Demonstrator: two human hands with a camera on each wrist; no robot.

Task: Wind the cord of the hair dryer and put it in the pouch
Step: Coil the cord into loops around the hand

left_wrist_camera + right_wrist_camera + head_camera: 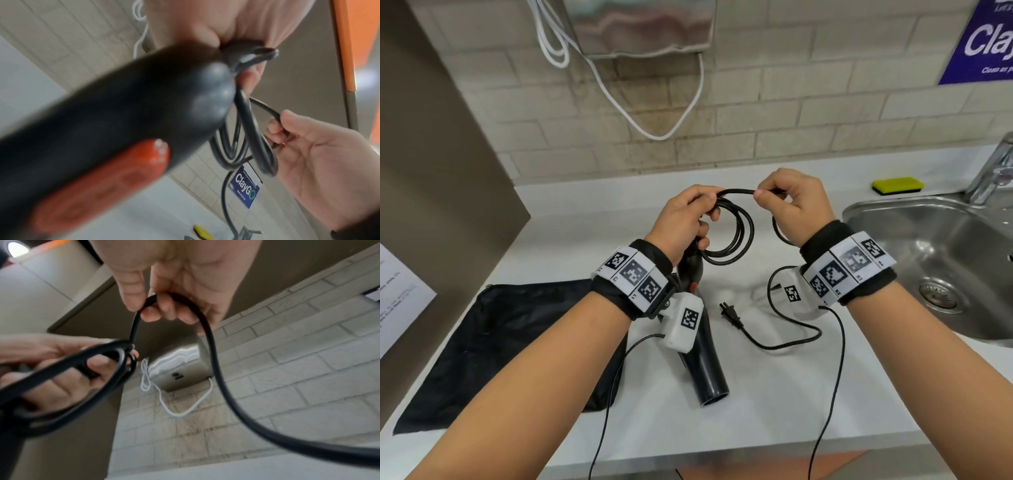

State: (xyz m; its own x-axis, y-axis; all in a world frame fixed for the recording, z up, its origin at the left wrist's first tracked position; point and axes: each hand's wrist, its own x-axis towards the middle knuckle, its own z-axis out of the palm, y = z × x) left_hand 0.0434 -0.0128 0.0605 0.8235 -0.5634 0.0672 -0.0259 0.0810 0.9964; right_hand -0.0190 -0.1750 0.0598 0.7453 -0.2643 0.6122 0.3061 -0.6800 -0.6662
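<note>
While the hair dryer (pixel 703 359) hangs from your left hand (pixel 681 222) above the tabletop (pixel 774 394), its long axis runs steeply downward and toward you, the open barrel end lowest and nearest you, the handle end up in your fist. Seen from your left wrist, the dryer's black body fills the frame, an orange switch panel (pixel 115 170) on its near side; that picture is blurred. Your left hand's fingers are curled around the handle end and also gather several round loops of the black cord (pixel 732 236), which hang beside the hand. From those loops a short run of cord arches across to your right hand (pixel 794 209), where thumb and curled fingers pinch it. Past that pinch the cord drops behind your right wrist, trails over the tabletop and ends in the plug (pixel 731 315), which lies flat just right of the dryer, prongs pointing away and to the left. Both of your hands are held up, near each other but not touching.

To your left the black pouch (pixel 510 346) lies flat on the tabletop, partly under your left forearm and beside the dryer. To your right sits a steel sink (pixel 935 260) with a tap (pixel 993 171), and a yellow-and-green sponge (pixel 897 185) rests near the tiled wall. A white cable (pixel 654 113) hangs in loops from a steel box on that wall.
</note>
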